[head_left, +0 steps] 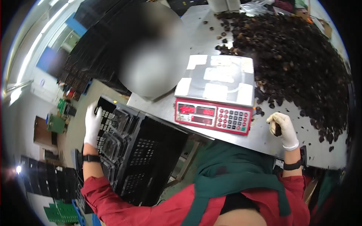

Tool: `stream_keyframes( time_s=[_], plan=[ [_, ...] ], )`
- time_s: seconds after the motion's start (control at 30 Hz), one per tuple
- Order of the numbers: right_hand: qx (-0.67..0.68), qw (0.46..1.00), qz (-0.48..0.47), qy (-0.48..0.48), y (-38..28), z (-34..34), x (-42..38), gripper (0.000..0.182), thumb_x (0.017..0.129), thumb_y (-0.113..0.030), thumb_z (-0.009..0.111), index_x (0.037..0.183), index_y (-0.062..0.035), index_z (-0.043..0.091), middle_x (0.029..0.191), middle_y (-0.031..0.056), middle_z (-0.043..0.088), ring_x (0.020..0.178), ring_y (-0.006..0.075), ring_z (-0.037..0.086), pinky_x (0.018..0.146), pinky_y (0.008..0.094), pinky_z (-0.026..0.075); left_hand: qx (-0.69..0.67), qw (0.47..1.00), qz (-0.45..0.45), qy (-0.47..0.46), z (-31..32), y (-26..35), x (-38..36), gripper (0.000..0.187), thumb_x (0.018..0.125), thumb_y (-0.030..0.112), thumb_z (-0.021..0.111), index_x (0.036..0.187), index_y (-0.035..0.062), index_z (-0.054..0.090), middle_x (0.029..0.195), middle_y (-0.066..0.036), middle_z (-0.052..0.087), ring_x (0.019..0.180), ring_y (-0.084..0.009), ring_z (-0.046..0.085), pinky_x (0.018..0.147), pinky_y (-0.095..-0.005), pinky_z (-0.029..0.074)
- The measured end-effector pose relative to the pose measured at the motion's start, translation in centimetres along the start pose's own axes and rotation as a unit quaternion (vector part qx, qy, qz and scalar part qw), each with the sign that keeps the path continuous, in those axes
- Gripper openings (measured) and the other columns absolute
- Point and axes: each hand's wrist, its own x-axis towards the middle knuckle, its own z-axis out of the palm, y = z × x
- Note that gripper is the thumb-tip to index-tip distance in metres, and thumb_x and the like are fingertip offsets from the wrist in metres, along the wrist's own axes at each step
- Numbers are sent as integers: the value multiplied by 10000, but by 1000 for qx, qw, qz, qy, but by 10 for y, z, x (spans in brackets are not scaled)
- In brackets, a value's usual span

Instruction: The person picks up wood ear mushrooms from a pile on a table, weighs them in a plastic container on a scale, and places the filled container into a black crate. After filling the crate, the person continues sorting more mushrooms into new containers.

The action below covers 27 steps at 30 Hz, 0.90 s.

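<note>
A dark piece [278,130] sits in the right hand [286,132].

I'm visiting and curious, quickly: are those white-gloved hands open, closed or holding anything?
Left white-gloved hand: by the slotted black plastic crate; grip cannot be told.
Right white-gloved hand: closed, holding a small dark irregular lump.

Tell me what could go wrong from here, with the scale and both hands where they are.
The pile of dark pieces reaches close to the right side of the digital scale, so strays might get onto the pan and skew a reading.

The right hand holds a dark piece near the front edge of the metal table; if it slips, it could fall off.

The left hand is close to clear plastic containers, and a knock might shift them.
</note>
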Motion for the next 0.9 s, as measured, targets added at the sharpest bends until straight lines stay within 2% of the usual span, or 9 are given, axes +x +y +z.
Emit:
stream_keyframes(
  time_s=[0.1, 0.2, 0.23, 0.3, 0.47, 0.57, 0.63, 0.73, 0.9],
  plan=[
    [9, 999, 14, 28, 7, -3, -10, 328, 994, -253, 506, 886, 14, 663, 604, 23, 580, 535, 97, 530, 536, 239, 405, -134, 981, 125, -62, 39, 120, 95, 376, 908, 125, 631, 1262, 1, 603, 1250, -208, 626, 1178, -358, 589, 1017, -376, 455],
    [-22, 998, -5, 59, -1, -4, -31, 303, 988, -214, 509, 911, 14, 693, 635, 32, 610, 576, 108, 558, 595, 257, 440, -15, 955, 237, -180, 119, 132, 130, 452, 883, 128, 645, 1323, 41, 585, 1284, -228, 612, 1223, -378, 564, 1019, -384, 459],
    [-6, 997, 0, 76, 1, -8, -41, 294, 992, -208, 515, 916, 12, 695, 638, 29, 611, 581, 106, 562, 589, 256, 442, -56, 943, 186, -271, 113, 157, 130, 456, 893, 121, 618, 1341, 54, 575, 1186, -243, 652, 1144, -397, 605, 967, -413, 490],
    [48, 993, 42, 99, 8, -24, -63, 288, 1002, -203, 525, 916, 11, 697, 650, 25, 612, 587, 96, 563, 576, 251, 444, 8, 963, 187, -192, 145, 132, 144, 177, 833, 119, 644, 859, -40, 714, 774, -248, 672, 759, -392, 681, 705, -466, 515],
    [56, 969, 91, 225, 38, -59, -114, 299, 1012, -210, 493, 957, 14, 685, 645, 18, 601, 581, 76, 519, 568, 232, 407, -61, 973, 167, -148, 121, 144, 157, 358, 575, 36, 831, 686, -4, 493, 594, -123, 519, 547, -239, 480, 565, -377, 448],
    [100, 960, 58, 254, 51, -78, -126, 305, 1009, -245, 529, 939, -10, 712, 681, 3, 622, 608, 61, 542, 567, 222, 414, -66, 959, 164, -222, 125, 111, 178, 267, 641, 18, 791, 746, 4, 546, 624, -102, 537, 578, -233, 501, 584, -367, 448],
    [128, 955, 22, 268, 44, -91, -123, 245, 993, -205, 561, 979, -10, 709, 733, 4, 636, 652, 58, 559, 592, 217, 433, -41, 946, 54, -317, 93, 121, 205, 252, 874, 33, 691, 1118, -30, 671, 930, -133, 711, 839, -238, 648, 778, -364, 553],
    [68, 943, 10, 327, 21, -113, -106, 159, 947, -127, 623, 1021, -8, 699, 792, 5, 647, 701, 63, 581, 618, 223, 462, -303, 948, -63, -71, 61, 184, 194, 172, 856, 39, 708, 1013, -29, 692, 943, -128, 718, 812, -197, 629, 764, -348, 545],
    [-44, 913, -92, 394, 11, -168, -45, 220, 850, -48, 665, 1066, -10, 683, 854, 10, 674, 759, 78, 611, 713, 232, 509, -152, 950, 260, -76, 37, 328, 117, 252, 903, -19, 656, 1153, -1, 674, 1116, -186, 703, 1025, -270, 671, 872, -357, 553]
  ],
)
